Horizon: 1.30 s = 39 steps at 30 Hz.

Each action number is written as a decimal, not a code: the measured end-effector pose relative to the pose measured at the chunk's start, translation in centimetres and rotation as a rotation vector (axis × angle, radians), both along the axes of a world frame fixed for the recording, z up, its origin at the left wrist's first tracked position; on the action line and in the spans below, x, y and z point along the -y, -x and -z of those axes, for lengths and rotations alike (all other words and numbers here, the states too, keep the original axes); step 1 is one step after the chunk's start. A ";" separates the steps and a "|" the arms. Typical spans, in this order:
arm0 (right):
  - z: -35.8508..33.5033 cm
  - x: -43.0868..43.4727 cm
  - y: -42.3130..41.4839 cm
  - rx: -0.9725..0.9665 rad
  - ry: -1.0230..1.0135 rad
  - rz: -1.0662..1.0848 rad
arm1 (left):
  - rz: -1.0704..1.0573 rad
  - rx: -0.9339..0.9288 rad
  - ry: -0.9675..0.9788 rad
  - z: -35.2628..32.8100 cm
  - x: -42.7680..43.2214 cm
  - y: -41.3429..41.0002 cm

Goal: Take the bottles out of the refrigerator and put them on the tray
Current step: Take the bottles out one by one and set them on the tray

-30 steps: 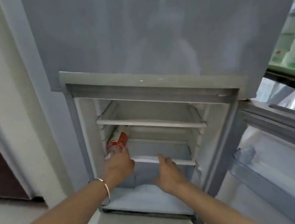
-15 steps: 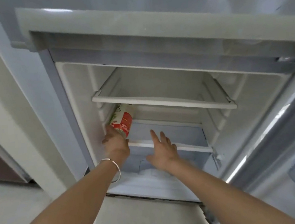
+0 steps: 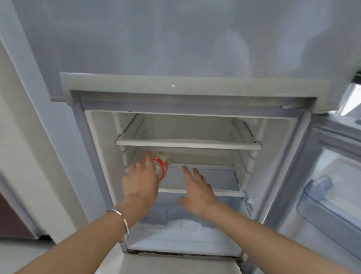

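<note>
The lower compartment of the refrigerator (image 3: pixel 101 159) stands open in front of me. A clear bottle with a red label (image 3: pixel 161 167) lies tilted at the left end of the middle shelf (image 3: pixel 224 191). My left hand (image 3: pixel 140 184), with a silver bangle on the wrist, is wrapped around the bottle and hides most of it. My right hand (image 3: pixel 198 189) hovers at the shelf's front edge with fingers spread and nothing in it. No tray is in view.
The upper shelf (image 3: pixel 187 144) shows nothing on it. The refrigerator door (image 3: pixel 343 190) hangs open at the right, with a clear door bin (image 3: pixel 323 210). The closed upper door (image 3: pixel 163 37) fills the top. A pale wall and floor lie to the left.
My left hand has closed further round the bottle and tipped it toward me. The right hand stays open at the shelf edge. My head has pulled back and the view shifted.
</note>
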State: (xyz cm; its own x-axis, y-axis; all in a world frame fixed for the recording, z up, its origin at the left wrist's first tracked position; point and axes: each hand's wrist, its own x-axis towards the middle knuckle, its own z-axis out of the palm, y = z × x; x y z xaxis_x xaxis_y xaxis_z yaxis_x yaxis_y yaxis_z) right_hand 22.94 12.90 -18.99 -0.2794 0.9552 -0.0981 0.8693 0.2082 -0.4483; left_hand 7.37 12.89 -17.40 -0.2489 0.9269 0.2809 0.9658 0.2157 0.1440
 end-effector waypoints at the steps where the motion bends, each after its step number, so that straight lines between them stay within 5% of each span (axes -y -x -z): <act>1: -0.6 0.5 -0.2 -0.016 -0.004 -0.002 | 0.027 -0.056 -0.017 -1.1 0.4 -0.2; 10: -5.1 6.3 -2.8 -0.155 0.009 -0.025 | 0.210 -0.187 -0.221 -10.2 6.2 -5.6; 18: -8.6 13.6 -7.5 -0.824 -0.110 0.041 | 0.490 -0.143 -0.503 -18.6 12.8 -12.2; 30: -19.9 17.5 -16.1 -0.952 -0.412 0.167 | 0.722 -0.058 -0.814 -31.2 16.6 -21.8; 39: -27.9 18.7 -22.3 -0.967 -0.826 0.329 | 0.964 0.302 -0.928 -39.5 18.6 -27.8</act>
